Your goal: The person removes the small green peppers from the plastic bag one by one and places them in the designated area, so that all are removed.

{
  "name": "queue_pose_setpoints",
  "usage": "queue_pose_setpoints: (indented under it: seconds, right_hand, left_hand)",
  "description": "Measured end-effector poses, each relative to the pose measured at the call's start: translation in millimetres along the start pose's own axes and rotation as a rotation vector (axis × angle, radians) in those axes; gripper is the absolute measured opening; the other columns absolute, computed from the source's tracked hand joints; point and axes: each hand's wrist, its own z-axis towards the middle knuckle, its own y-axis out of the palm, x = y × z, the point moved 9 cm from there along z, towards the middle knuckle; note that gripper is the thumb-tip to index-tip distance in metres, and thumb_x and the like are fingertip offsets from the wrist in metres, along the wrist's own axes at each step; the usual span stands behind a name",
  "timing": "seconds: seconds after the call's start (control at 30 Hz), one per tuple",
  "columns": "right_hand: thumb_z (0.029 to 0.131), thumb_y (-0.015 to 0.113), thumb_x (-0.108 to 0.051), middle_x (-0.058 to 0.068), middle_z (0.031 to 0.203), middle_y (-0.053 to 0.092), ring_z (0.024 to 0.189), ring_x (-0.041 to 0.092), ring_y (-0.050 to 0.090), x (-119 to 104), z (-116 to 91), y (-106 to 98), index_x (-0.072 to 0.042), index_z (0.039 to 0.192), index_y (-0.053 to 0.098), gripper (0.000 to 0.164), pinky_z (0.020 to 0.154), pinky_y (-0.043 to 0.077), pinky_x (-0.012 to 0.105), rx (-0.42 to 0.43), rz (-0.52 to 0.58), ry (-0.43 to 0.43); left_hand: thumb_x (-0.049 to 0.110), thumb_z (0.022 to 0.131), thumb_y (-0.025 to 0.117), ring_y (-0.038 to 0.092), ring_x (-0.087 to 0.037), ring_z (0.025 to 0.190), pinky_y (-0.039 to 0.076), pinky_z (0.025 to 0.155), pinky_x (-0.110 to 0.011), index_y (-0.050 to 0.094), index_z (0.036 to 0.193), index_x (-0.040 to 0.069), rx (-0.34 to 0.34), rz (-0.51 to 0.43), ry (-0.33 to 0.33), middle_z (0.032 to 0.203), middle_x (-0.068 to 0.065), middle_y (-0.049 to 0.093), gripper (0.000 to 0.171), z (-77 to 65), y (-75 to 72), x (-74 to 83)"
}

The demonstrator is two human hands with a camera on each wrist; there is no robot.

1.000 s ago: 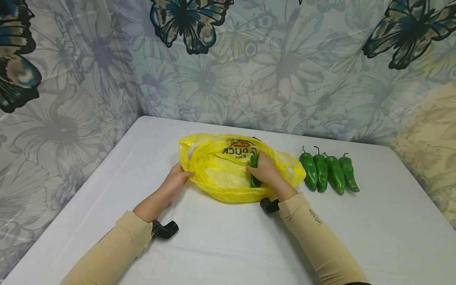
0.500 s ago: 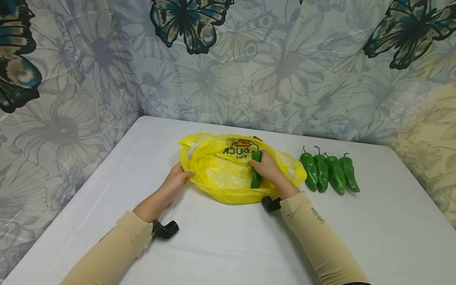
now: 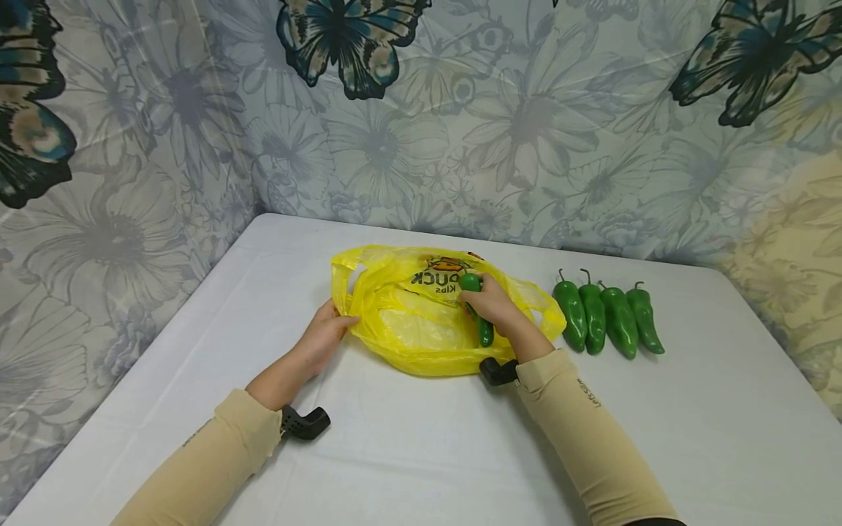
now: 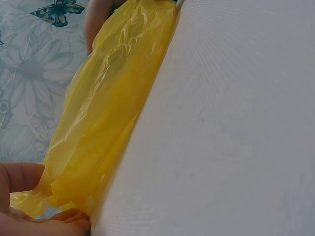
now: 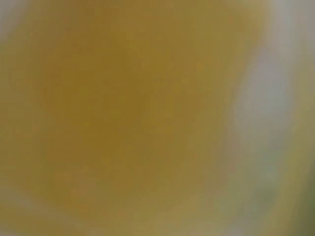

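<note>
A yellow plastic bag (image 3: 408, 358) lies on the table in the head view, its mouth spread wide and dark lettering showing on its inner far side. My left hand (image 3: 320, 340) pinches the left edge of the bag between thumb and fingers. In the left wrist view, the fingers (image 4: 22, 177) grip the gathered yellow film (image 4: 103, 108). Over the right part of the bag's mouth, my right hand (image 3: 495, 305) holds a green pepper (image 3: 485, 334), tilted with its lower end to the right. Blurred yellow film (image 5: 118, 108) fills most of the right wrist view, where the hand cannot be made out.
To the right of the bag, several green peppers (image 3: 620, 321) lie side by side, stems toward the wall. A white cloth covers the table (image 3: 408, 453). Behind it hangs a butterfly-and-flower patterned backdrop (image 3: 421, 146). Black wrist devices (image 3: 305, 424) sit at both wrists.
The pepper in my right hand has gone from nearly upright to leaning, its lower end swung rightward. The right hand has shifted only slightly. My left hand and the bag stay put.
</note>
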Motion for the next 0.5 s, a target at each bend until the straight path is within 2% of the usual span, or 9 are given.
queue_pose_setpoints:
  seconds: [0.3, 0.5]
  right_hand:
    - [0.091, 0.048, -0.019, 0.017, 0.113, 0.045, 0.068, 0.016, 0.048, -5.0, -3.2, 2.6, -0.005, 0.144, 0.020, 0.062, 0.059, 0.046, 0.024, -0.033, 0.022, -0.018]
    - [0.092, 0.047, -0.020, 0.018, 0.110, 0.045, 0.067, 0.015, 0.047, -10.4, -8.4, 1.0, -0.005, 0.145, 0.017, 0.062, 0.060, 0.046, 0.025, -0.059, 0.050, -0.029]
  left_hand:
    - [-0.002, 0.092, 0.041, 0.023, -0.019, 0.139, 0.020, 0.115, -0.038, 0.015, 0.148, 0.007, -0.003, 0.008, -0.012, 0.153, -0.007, 0.023, 0.062, -0.2, -0.4, -1.3]
    - [-0.002, 0.092, 0.041, 0.022, -0.019, 0.139, 0.019, 0.115, -0.038, 0.015, 0.148, 0.006, -0.006, 0.006, -0.007, 0.153, -0.007, 0.022, 0.062, 0.1, -0.7, -1.7]
